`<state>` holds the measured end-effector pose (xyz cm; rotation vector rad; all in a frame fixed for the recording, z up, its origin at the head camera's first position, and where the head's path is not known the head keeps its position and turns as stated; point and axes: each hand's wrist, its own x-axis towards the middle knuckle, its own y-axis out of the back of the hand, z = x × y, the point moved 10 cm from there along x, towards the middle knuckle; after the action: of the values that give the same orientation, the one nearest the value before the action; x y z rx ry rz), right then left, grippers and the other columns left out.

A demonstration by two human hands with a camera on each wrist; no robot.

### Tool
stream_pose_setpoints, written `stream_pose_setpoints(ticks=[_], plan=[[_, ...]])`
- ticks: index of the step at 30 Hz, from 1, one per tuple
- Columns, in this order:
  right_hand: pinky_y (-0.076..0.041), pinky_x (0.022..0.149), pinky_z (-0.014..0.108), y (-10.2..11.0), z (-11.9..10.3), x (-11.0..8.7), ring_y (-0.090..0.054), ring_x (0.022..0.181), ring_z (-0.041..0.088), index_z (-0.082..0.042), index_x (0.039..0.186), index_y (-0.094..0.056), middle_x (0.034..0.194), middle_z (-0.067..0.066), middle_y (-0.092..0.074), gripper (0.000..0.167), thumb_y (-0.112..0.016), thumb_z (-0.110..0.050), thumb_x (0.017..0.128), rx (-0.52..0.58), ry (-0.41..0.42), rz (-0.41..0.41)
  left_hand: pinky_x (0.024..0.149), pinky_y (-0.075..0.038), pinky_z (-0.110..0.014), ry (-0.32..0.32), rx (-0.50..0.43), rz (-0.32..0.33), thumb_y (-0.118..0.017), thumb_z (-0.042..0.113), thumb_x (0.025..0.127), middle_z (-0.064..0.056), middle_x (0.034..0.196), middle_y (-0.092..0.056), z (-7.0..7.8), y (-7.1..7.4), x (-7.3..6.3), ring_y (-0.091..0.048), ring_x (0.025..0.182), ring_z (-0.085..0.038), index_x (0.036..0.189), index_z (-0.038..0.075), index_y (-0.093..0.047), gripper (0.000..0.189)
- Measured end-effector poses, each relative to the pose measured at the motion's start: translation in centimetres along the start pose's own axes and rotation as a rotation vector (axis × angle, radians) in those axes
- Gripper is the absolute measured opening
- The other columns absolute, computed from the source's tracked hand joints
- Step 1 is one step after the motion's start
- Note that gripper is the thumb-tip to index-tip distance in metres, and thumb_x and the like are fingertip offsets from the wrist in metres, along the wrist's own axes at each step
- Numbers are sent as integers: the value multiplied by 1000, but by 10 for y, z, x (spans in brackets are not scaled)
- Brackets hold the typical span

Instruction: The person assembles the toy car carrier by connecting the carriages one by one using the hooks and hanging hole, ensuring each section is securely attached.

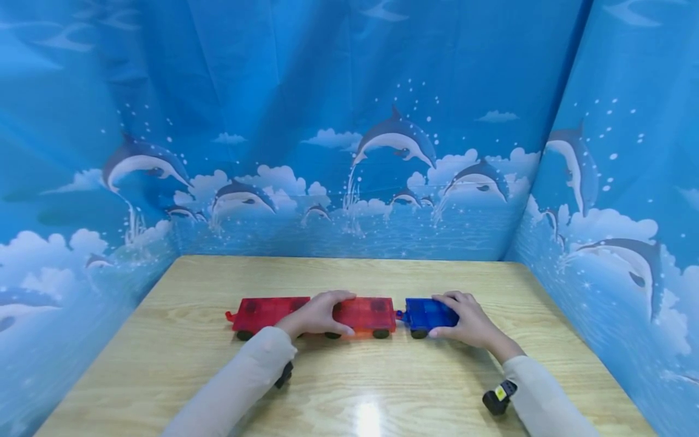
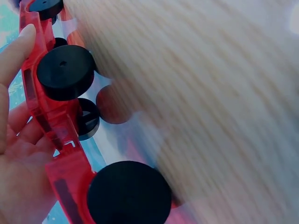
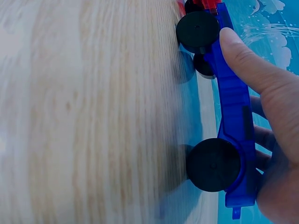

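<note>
Three toy train cars stand in a row on black wheels. The left red car (image 1: 267, 312) has a small hook at its outer end. My left hand (image 1: 317, 315) holds the middle red car (image 1: 374, 312), its thumb along the near side and fingers over the far side. In the left wrist view the two red cars meet at a joint (image 2: 70, 147) near the palm. My right hand (image 1: 472, 321) grips the blue car (image 1: 423, 312), thumb on its near side (image 3: 236, 93) and fingers behind. Between the middle red and blue cars, the coupler ends (image 1: 401, 315) overlap.
The cars are on a light wood-grain table (image 1: 338, 388). Blue dolphin-print curtains (image 1: 327, 121) surround its back and both sides. A black wrist device (image 1: 497, 397) sits below the right sleeve, another (image 1: 284, 375) by the left cuff.
</note>
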<state>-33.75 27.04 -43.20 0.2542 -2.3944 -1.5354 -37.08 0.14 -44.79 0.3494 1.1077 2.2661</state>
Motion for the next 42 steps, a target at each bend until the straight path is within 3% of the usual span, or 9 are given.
stream_pose_setpoints(ticks=[23, 27, 33, 38, 42], plan=[[-38, 93, 65, 2, 7, -1, -39, 123, 42, -11, 141, -49, 136, 18, -46, 91, -74, -62, 69, 7, -14, 1, 108, -36, -46, 28, 32, -11, -81, 45, 74, -4, 145, -45, 5, -2, 4, -40, 134, -25, 144, 14, -44, 85], [-37, 93, 66, 1, 4, 0, -38, 124, 43, -10, 141, -47, 136, 19, -45, 91, -74, -61, 71, 8, -9, -20, 108, -36, -46, 27, 38, -15, -80, 44, 75, -4, 146, -44, 5, -1, 2, -39, 134, -26, 145, 14, -43, 85], [-35, 96, 68, 0, 1, 2, -35, 128, 48, -7, 143, -44, 140, 24, -40, 90, -73, -57, 75, 22, -19, -82, 111, -30, -51, 28, 37, -11, -79, 46, 74, -10, 153, -33, 6, 0, 1, -27, 142, -30, 147, 14, -39, 89], [-32, 101, 66, -2, -6, 2, -33, 132, 48, -3, 143, -43, 144, 25, -39, 83, -69, -53, 82, 46, 34, -110, 111, -30, -53, 25, 23, -21, -78, 46, 76, -12, 154, -30, 4, 0, -1, -24, 143, -31, 148, 15, -38, 88], [-28, 104, 66, 5, -8, 5, -28, 135, 48, -2, 143, -41, 146, 26, -36, 79, -67, -49, 85, 45, 52, -128, 112, -29, -51, 36, 54, -27, -77, 44, 78, -8, 154, -32, 2, 11, -4, -23, 143, -29, 147, 16, -39, 85]])
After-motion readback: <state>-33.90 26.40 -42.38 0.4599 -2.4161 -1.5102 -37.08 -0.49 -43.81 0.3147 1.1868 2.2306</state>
